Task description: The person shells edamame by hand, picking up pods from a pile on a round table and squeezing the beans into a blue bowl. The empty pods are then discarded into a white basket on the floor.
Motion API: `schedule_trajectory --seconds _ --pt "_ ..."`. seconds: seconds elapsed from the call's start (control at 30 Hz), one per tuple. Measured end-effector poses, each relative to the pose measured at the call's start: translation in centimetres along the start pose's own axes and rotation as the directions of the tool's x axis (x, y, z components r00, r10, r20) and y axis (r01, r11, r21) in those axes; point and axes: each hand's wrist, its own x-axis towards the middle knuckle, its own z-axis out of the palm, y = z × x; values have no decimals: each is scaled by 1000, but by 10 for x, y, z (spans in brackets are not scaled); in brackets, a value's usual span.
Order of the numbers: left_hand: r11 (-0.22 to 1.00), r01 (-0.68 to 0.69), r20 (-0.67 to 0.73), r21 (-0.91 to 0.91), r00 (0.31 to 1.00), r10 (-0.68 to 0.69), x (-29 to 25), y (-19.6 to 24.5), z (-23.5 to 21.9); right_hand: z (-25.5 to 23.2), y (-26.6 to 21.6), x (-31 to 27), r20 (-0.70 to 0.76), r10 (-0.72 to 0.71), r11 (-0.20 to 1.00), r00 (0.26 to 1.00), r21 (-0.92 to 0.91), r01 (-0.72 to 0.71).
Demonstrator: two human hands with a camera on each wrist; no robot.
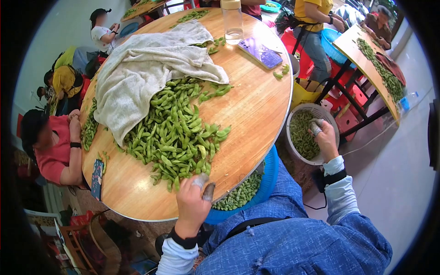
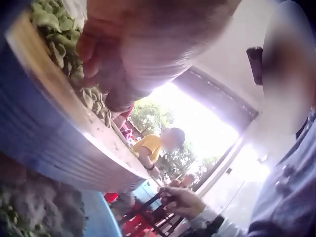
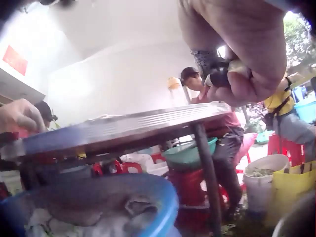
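Note:
A heap of green edamame pods (image 1: 178, 133) lies on the round wooden table (image 1: 247, 105), partly under a pale towel (image 1: 137, 68). My left hand (image 1: 191, 201) is at the heap's near edge, fingertips right at the pods and thumb apart from the fingers. Wraps cover several fingertips. Beyond the table, my right hand (image 1: 324, 140) hangs over a white bucket (image 1: 312, 107) of pods. Its fingers are curled in the right wrist view, with a dark cover on one digit and nothing showing in the grasp. A blue basin (image 1: 272, 176) of shelled beans (image 1: 240, 192) sits below the table edge, by my lap.
A purple phone (image 1: 260, 52) and a glass jar (image 1: 233, 23) stand at the table's far side. A dark patterned phone (image 1: 96, 178) lies at left. A person in red (image 1: 57, 149) sits there. At right is another table (image 1: 366, 59) with pods.

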Motion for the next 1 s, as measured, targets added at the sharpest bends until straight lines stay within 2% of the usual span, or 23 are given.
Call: schedule_trajectory --seconds 0.03,0.07,0.2,0.23,0.33,0.4,0.43,0.53,0.57,0.67,0.77,0.87,0.9,0.93,0.97,1.0 --pt "997 -17 10 80 1000 17 8 -3 3 8 -6 -6 52 -44 994 998 101 39" --pt "987 -36 21 159 999 33 13 -6 8 12 -8 -9 122 -61 996 991 73 52" --pt "971 -86 73 225 995 71 20 -11 15 45 -44 -43 337 -134 978 932 195 70" --pt "982 -72 89 177 994 57 19 -11 14 53 -40 -48 389 -199 975 899 168 143" --pt "999 12 101 44 995 -16 16 -10 7 71 -53 -65 505 -200 976 840 181 123" --pt "991 122 75 -45 990 -119 16 -8 -2 77 -63 -68 557 -165 983 814 157 92" --pt "994 102 -31 -50 994 -103 17 -11 0 81 -66 -69 583 -146 987 799 143 76" --pt "990 28 -50 137 999 -22 29 -16 2 96 -67 -74 622 -167 984 765 152 92" --pt "983 12 0 183 1000 -12 33 -12 2 101 -65 -75 615 -278 960 738 199 196" --pt "967 -18 100 254 995 -8 36 -17 2 107 -67 -82 652 -304 952 695 189 240" --pt "962 -25 113 271 994 -6 35 -20 -3 111 -75 -86 675 -324 946 663 219 239" --pt "994 -10 -78 110 997 18 31 -19 -5 116 -78 -88 705 -308 951 639 254 178" --pt "973 132 -26 -190 990 -139 29 -18 -7 118 -80 -89 708 -312 949 633 269 167" --pt "841 276 72 -465 959 -275 26 -17 -9 120 -82 -90 713 -312 948 627 280 154" --pt "613 402 204 -680 907 -369 23 -14 -12 122 -83 -90 736 -284 953 615 287 96" --pt "487 454 291 -746 880 -374 23 -8 -17 124 -84 -90 757 -257 955 600 294 39"
